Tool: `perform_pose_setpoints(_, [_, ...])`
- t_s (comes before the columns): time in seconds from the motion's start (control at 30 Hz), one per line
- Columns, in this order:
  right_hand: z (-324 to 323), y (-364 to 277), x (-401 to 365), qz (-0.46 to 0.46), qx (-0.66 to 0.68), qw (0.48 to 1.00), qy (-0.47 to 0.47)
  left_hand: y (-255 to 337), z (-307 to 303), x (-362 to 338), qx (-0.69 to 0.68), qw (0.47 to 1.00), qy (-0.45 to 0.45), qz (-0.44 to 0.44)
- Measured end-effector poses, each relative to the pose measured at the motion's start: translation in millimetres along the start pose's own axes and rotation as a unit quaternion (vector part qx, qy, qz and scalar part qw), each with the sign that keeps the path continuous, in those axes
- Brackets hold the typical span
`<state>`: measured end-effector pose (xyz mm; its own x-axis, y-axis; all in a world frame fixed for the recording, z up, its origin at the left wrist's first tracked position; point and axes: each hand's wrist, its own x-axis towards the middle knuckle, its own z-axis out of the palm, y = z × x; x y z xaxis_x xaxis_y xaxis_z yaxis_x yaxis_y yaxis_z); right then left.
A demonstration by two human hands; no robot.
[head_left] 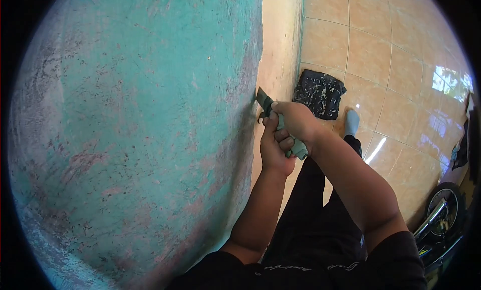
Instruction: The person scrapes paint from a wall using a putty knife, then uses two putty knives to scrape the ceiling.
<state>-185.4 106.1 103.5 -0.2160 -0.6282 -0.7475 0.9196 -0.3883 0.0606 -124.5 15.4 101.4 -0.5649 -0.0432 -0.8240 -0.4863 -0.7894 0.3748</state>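
Note:
Both my hands are closed around the pale green handle [300, 150] of a flat-bladed scraper [261, 95]. My right hand [296, 120] wraps it from above, thumb toward the blade. Below and to its left, my left hand [275, 157] grips the same handle, its fingers overlapping the right ones. The short dark blade points up and left, its tip right at the border where worn turquoise paint [165, 104] meets a cream-coloured wall band [277, 39]. A small brownish curl [261, 117] shows just under the blade. Part of the handle is hidden by my fingers.
On the glossy tan tile floor [371, 54], a black folded cloth [319, 94] scattered with pale flakes lies against the wall foot. My socked foot [352, 122] stands beside it. A motorbike wheel [445, 210] is at the lower right.

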Motion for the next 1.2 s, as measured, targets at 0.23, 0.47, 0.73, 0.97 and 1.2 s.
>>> perform_pose_setpoints(0.23, [2, -11, -19, 0.032, -0.057, 0.997, -0.036, -3, 9, -10, 0.001, 1.0, -0.001, 0.003])
perform_pose_setpoints(0.47, [-32, -13, -47, -0.071, -0.189, 0.979, -0.023, -17, -6, -2, 0.184, 0.982, -0.025, -0.039])
perform_pose_setpoints(0.73, [-49, 16, -59, -0.063, -0.101, 0.985, -0.124, -14, -24, -7, 0.041, 0.989, -0.138, -0.03])
perform_pose_setpoints(0.97, [-37, 31, -84, -0.163, -0.29, 0.942, -0.035, -8, -25, -9, 0.047, 0.999, 0.012, -0.019])
perform_pose_setpoints(1.2, [-30, 38, -88, -0.232, -0.325, 0.915, 0.062, -12, -42, -6, 0.047, 0.999, 0.023, -0.001])
